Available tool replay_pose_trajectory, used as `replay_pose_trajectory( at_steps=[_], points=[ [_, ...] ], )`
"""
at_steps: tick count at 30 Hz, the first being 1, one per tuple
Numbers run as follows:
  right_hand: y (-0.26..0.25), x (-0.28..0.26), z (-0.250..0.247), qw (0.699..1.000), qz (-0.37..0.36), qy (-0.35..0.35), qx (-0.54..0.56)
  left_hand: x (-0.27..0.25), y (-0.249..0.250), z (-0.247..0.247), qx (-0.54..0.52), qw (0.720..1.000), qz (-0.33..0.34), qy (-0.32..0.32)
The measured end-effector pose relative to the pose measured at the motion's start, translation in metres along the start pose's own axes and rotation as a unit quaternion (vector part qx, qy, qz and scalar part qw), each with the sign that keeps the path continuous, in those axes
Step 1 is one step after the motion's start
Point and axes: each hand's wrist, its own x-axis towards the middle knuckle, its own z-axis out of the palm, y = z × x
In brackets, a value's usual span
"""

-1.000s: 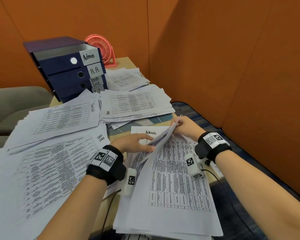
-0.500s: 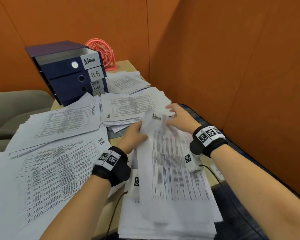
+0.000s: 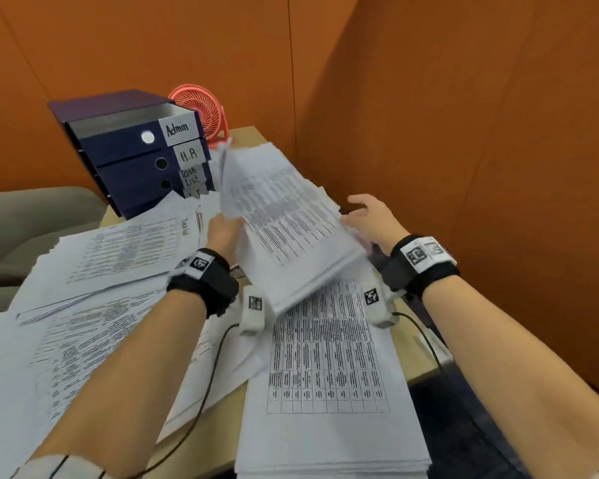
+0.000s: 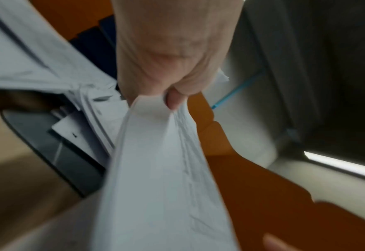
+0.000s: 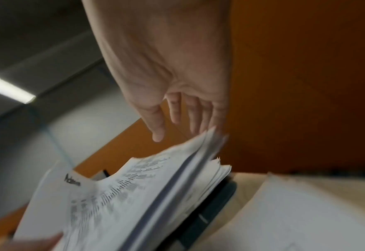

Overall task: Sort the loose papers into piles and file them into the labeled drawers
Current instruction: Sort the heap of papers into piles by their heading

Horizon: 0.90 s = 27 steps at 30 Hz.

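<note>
1. Gripping: the left hand [image 3: 223, 233] is pinching the near-left edge of a thick sheaf of papers [image 3: 284, 223], raised and tilted at the centre of the head view; the left-wrist view is showing the thumb [image 4: 174, 100] pressing down onto the bundle's edge.
2. Steadying: the right hand [image 3: 370, 219] is lying at the sheaf's right edge with fingers [image 5: 177, 110] straight and spread, holding nothing; whether it is touching the paper cannot be told through the blur.
3. Identifying: the top sheet is carrying a handwritten "Admin" heading, legible only in the right-wrist view.
4. Standing ready: the drawer unit [image 3: 128, 153] is sitting at upper left of the frame, its top drawer, labelled "Admin", [image 3: 135, 133] pulled partly out, with "H.R" and "Task List" drawers shut beneath it.
5. Lying about: sorted piles are covering the left half of the frame, one marked "Task list" [image 3: 125, 250]; a table-printed stack [image 3: 329, 368] is lying directly below the lifted sheaf; a pink fan [image 3: 201, 108] is standing behind the drawers.
6. Judging the step: the Admin bundle is probably heading for the open top drawer.
7. Risking: with one pinch bearing the whole bundle, lower sheets are liable to slip and fan out onto neighbouring piles, mixing categories; the curled far corner is likely to catch the drawer's front lip; a skewed entry is likely to crumple the sheets.
</note>
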Motion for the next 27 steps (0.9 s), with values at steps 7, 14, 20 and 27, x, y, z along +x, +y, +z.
replay_pose_trajectory(
  at_steps=[7, 14, 20, 27],
  points=[
    [0.013, -0.017, 0.03, 0.941, -0.013, -0.196, -0.274, 0.057, -0.005, -0.002, 0.015, 0.993, -0.109, -0.045],
    [0.025, -0.015, 0.038, 0.854, 0.012, -0.291, -0.43, 0.011, -0.004, 0.007, 0.091, 0.969, -0.149, -0.173],
    [0.016, -0.003, 0.039, 0.835, 0.048, -0.31, -0.451, -0.049, -0.012, -0.004, 0.346, 0.883, -0.138, -0.287],
    [0.014, -0.013, 0.042, 0.895, -0.022, -0.271, -0.353, -0.092, -0.017, 0.005, 0.314, 0.83, -0.046, -0.459]
  ],
)
